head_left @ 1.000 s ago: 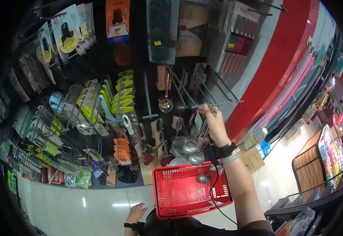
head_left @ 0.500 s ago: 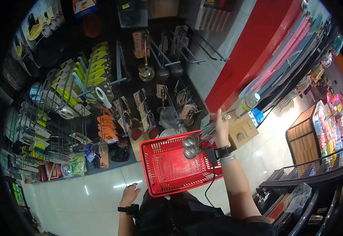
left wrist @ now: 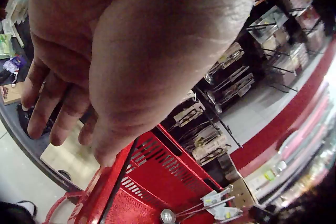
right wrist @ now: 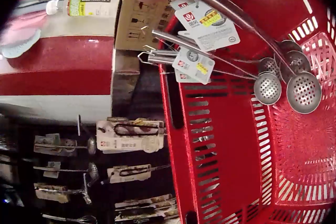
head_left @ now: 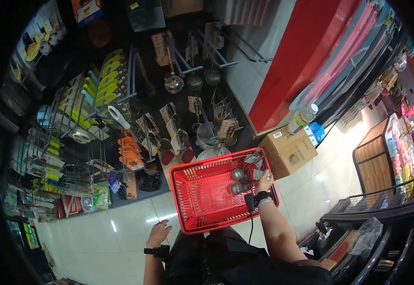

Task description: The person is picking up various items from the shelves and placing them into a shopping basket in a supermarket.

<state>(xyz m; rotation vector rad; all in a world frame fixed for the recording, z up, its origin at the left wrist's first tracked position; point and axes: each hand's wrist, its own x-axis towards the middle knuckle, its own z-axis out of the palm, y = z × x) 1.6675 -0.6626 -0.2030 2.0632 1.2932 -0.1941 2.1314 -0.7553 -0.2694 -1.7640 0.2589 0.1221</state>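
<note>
While the red shopping basket [head_left: 183, 204] is held in the head view as the fixed point of the work, the steel perforated ladles [head_left: 238, 174] are seen inside its right-hand part. The right hand [head_left: 265, 182] is placed at the basket's right rim, its fingers closed round a handle. The left hand [head_left: 158, 233] is held off to the left of the basket, empty, its fingers loosely spread. Beyond the basket's far right corner a cardboard box [head_left: 287, 152] is seen, and past its far side more utensils are hung on hooks. The step in hand is judged to be the laying of the ladles into the basket; for the next move, the handle would need to be let down gently and the grip loosened, with the bowls kept below the rim.

In the left wrist view, the left hand's palm and relaxed fingers are shown above the basket, with nothing gripped.

In the right wrist view, the handle of the larger perforated ladle [right wrist: 303, 92] is pinched under the right hand's fingers. Its shallow, shiny bowl is pierced with round holes and is seen within the basket. Smaller perforated ladles [right wrist: 268, 88] are bunched beside it, their thin handles ungripped and laid across the basket's rim, the hooked ends projecting outside. White cards [right wrist: 214, 27] with yellow price stickers are attached near the handle ends, some overlapped.
</note>
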